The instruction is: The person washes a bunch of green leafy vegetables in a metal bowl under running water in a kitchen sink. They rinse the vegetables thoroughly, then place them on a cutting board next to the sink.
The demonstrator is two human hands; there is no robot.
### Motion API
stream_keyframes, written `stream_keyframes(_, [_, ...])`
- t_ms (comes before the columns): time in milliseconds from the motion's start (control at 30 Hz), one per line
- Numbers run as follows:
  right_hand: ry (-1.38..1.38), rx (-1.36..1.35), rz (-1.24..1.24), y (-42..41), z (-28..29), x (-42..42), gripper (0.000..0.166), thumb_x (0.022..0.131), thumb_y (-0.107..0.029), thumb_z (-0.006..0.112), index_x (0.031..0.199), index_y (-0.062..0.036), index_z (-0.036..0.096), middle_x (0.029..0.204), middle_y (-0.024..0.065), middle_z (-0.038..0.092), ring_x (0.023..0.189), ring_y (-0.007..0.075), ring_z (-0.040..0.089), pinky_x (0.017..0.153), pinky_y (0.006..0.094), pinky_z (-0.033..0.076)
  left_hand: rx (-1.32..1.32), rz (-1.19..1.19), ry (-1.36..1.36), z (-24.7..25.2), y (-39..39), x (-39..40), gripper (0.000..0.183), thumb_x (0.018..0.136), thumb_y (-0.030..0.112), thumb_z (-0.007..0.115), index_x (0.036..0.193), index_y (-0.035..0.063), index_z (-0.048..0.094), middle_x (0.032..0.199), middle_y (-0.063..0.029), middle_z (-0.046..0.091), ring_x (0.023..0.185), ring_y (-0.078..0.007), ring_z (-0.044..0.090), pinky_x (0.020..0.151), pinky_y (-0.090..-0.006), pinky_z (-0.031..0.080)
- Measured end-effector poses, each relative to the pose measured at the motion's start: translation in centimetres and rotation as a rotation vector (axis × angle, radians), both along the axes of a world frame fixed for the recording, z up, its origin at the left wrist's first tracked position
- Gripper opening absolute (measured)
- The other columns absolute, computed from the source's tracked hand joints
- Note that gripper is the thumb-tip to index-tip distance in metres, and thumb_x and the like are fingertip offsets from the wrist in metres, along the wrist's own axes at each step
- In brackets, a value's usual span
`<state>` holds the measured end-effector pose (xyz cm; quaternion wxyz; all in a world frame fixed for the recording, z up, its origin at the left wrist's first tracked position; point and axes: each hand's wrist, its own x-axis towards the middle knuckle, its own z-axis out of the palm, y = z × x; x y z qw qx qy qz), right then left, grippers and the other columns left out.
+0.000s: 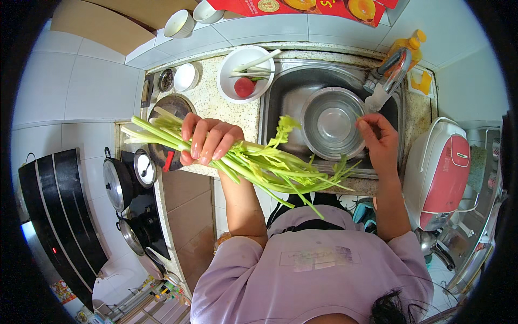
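My left hand (212,139) is closed around a bunch of celery stalks (267,164), raised above the counter edge, its pale ends pointing left and its leafy tops to the right. My right hand (378,129) is over the right part of the sink (283,77), thumb and forefinger brought together beside a metal basin (334,123); a small green bit seems to show at the fingertips, too small to name. The basin sits in the sink and seems to hold water. Left of the sink, a white bowl (226,77) holds a tomato (244,87) and pale stalks.
A faucet (394,75) rises at the sink's back right. Behind my left hand lies a round board (178,106) with a red-handled tool (168,160). A red and white rice cooker (443,174) stands at right, lidded pans (115,184) at left.
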<state>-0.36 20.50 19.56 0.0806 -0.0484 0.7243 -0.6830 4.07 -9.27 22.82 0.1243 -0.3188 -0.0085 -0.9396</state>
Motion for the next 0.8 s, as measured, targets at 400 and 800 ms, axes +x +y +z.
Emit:
stream_keyframes(400, [-0.200,-0.335,0.384,-2.4,3.9,0.0,0.018,0.097,-0.014,0.047,0.100,0.0004,0.058,0.080,0.0027,0.057,0.066,0.0064,0.048,0.063,0.0206,0.041,0.006,-0.005,-0.066,-0.1,0.3,-0.6,0.023,0.076,0.009,0.069,0.092,0.0110,0.053,0.072,0.0010,0.059,0.062,-0.0091,0.061,0.062,-0.0262,0.049])
stream_keyframes(800, [-0.734,-0.860,0.222,-1.6,1.4,-0.6,0.020,0.094,-0.011,0.048,0.106,0.0016,0.058,0.104,0.0163,0.062,0.100,0.0273,0.060,0.086,0.0411,0.048,0.148,0.130,-0.332,-0.5,-0.6,0.5,0.023,0.074,0.006,0.068,0.090,0.0109,0.053,0.068,0.0035,0.054,0.059,-0.0065,0.055,0.061,-0.0237,0.048])
